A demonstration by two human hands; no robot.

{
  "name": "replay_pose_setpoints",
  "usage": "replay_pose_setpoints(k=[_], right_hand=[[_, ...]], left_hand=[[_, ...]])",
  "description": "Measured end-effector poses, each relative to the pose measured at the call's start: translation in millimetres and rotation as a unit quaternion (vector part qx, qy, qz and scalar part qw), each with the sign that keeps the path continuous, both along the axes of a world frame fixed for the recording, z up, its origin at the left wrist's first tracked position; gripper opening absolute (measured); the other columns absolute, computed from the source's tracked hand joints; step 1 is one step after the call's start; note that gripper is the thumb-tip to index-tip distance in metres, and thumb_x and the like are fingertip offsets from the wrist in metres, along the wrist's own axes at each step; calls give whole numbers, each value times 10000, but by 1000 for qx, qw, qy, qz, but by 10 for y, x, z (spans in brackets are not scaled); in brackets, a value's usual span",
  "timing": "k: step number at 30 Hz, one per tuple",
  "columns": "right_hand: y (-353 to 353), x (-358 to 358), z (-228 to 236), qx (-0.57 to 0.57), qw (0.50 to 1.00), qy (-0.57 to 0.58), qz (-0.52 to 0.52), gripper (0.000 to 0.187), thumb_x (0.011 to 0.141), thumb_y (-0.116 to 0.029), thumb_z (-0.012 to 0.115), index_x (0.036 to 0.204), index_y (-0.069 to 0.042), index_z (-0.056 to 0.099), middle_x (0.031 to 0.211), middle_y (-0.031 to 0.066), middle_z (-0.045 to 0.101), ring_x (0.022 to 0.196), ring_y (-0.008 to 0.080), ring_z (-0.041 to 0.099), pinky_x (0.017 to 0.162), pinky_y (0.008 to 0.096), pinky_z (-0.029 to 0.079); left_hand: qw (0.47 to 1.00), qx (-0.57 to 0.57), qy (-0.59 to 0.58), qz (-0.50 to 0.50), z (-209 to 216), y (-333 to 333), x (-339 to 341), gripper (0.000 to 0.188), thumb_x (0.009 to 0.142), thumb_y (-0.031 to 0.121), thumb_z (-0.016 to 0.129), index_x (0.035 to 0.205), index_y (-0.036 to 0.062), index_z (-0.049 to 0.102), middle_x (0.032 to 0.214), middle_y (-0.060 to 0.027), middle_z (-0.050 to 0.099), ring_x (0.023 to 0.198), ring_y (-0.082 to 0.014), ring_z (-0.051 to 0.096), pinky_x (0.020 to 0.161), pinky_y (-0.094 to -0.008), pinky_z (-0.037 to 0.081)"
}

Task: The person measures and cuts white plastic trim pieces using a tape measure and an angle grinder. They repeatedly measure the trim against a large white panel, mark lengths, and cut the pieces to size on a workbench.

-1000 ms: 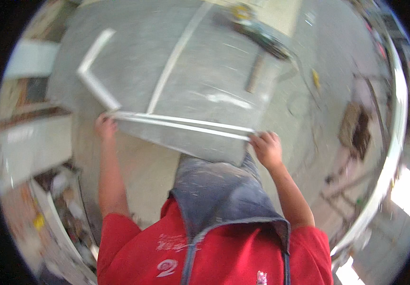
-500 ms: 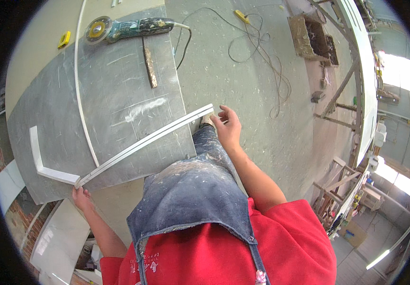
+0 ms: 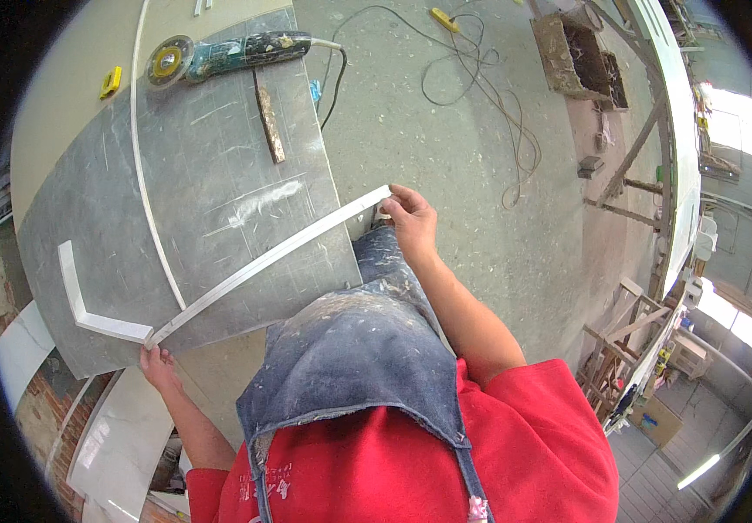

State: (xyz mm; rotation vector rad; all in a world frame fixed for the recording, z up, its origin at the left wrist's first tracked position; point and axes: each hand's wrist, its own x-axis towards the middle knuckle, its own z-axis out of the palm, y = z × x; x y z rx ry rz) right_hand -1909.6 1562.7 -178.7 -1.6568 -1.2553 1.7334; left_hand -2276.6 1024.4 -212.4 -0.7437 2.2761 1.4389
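A long narrow white strip (image 3: 258, 264) slants across the near part of a scratched grey sheet (image 3: 219, 166), and its right end juts past the sheet's edge. My right hand (image 3: 414, 225) pinches that end between thumb and fingers. At the near left end of the strip, my left hand (image 3: 161, 368) has its fingertips closed on it at the sheet's edge. Just left of it lie two short white pieces meeting at an angle (image 3: 110, 326). A thin white rod (image 3: 143, 183) runs lengthwise over the sheet and reaches close to the strip.
An angle grinder (image 3: 241, 55) rests at the sheet's far end, its cord trailing off right. Beside it lie a worn flat bar (image 3: 269, 122) and a yellow tool (image 3: 111, 82). Cables (image 3: 481, 83) and a dirty box (image 3: 576, 61) are on the floor; a metal-framed bench (image 3: 659, 131) stands right.
My right hand, earlier with fingers apart by the strip's end, now grips it. The strip has turned, showing a plain face instead of lined grooves. My left hand stays at the other end.
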Motion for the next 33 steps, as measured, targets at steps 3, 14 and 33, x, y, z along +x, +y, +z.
replay_pose_setpoints(k=[3, 14, 33], right_hand=[[-4, 2, -38, 2, 1000, 10, -1, 337, 954, -51, 695, 1283, 15, 662, 1046, 67, 741, 890, 144, 715, 724, 279, 565], [-21, 15, -85, -12, 999, 42, -15, 355, 958, -49, 696, 1302, 22, 645, 1079, 89, 743, 910, 165, 722, 733, 288, 586], [-99, 41, -176, -4, 995, 89, -34, 367, 962, -68, 683, 1316, 22, 637, 1092, 83, 747, 928, 160, 720, 739, 295, 585]], left_hand=[[1000, -1, -3, 8, -15, -8, -8, 546, 977, 111, 667, 1499, 146, 512, 1032, 28, 627, 775, -101, 578, 667, -293, 480], [1000, 4, 4, 4, -54, -68, -42, 571, 965, 75, 678, 1501, 93, 479, 1052, -6, 634, 784, -122, 594, 673, -297, 502], [999, -25, -27, -12, -11, -57, -125, 557, 983, 57, 642, 1513, 118, 484, 1016, 11, 622, 784, -112, 584, 741, -325, 526]])
